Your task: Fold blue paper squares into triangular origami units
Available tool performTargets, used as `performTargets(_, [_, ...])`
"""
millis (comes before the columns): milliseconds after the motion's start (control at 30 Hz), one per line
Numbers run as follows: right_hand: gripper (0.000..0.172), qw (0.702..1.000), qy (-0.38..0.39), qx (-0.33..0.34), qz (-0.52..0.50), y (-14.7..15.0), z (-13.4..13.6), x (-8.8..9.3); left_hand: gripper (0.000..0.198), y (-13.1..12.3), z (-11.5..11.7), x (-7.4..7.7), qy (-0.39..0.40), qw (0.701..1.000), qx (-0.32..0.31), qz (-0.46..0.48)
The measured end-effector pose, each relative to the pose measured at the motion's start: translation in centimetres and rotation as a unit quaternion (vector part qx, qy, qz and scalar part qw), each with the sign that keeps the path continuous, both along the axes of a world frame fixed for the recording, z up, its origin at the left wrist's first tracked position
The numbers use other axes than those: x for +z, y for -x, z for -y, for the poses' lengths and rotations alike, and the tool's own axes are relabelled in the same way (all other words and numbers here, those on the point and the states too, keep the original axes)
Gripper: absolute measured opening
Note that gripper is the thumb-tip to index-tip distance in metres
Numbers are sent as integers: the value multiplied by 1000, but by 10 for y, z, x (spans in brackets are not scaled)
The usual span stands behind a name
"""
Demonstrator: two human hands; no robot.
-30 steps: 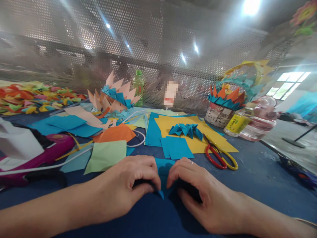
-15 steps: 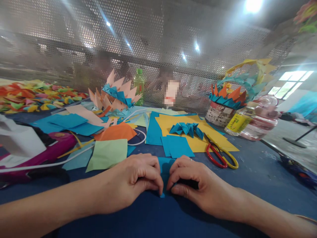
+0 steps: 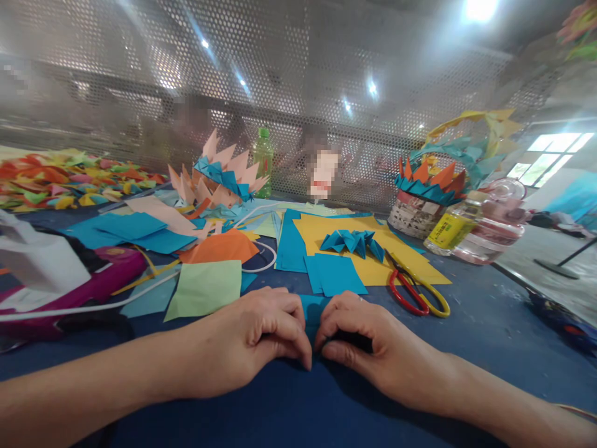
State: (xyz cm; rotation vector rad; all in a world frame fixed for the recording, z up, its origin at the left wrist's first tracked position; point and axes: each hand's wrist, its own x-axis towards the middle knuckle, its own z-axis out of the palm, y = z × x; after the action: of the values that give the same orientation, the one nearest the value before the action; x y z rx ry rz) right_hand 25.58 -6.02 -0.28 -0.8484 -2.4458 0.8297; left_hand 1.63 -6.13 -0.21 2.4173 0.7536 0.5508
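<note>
My left hand (image 3: 254, 339) and my right hand (image 3: 361, 342) rest side by side on the dark blue tabletop (image 3: 298, 404), fingers curled and pressed down on a small blue paper piece (image 3: 311, 310). Only a strip of the paper shows between the two hands; the rest is hidden under the fingers. Just beyond lies a loose blue paper square (image 3: 336, 275) on a yellow sheet (image 3: 373, 249), with a row of folded blue paper triangles (image 3: 353, 241) behind it.
Red and yellow scissors (image 3: 415, 291) lie right of the hands. A green paper square (image 3: 205, 287), an orange sheet (image 3: 220, 246) and a magenta tool (image 3: 79, 287) sit left. A paper crown (image 3: 219, 180), green bottle (image 3: 263, 158), basket (image 3: 420, 199) and jars (image 3: 471, 231) stand behind.
Both hands have closed in toward each other over the blue paper; less of it shows, and its lower tip has disappeared under the fingers.
</note>
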Motion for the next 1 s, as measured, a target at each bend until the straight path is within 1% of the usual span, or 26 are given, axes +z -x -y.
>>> performTargets(167, [1, 998, 14, -57, 6, 1, 1, 0, 22, -5, -4, 0, -1, 1000, 6, 7])
performTargets(300, [7, 996, 6, -90, 9, 4, 1, 0, 14, -8, -5, -2, -1, 999, 38, 6])
performTargets(467, [13, 994, 0, -113, 13, 8, 2, -2, 16, -10, -2, 0, 50, 994, 96, 4])
performTargets(633, [18, 993, -18, -117, 17, 11, 4, -2, 19, -12, -1, -2, 62, 992, 104, 18])
performTargets(900, [16, 992, -16, -124, 19, 11, 4, -4, 28, -12, 1, -8, 10, 992, 122, 15])
performTargets(1000, [17, 991, -12, -131, 22, 12, 4, -4, 33, -10, 2, -10, -53, 990, 128, 11])
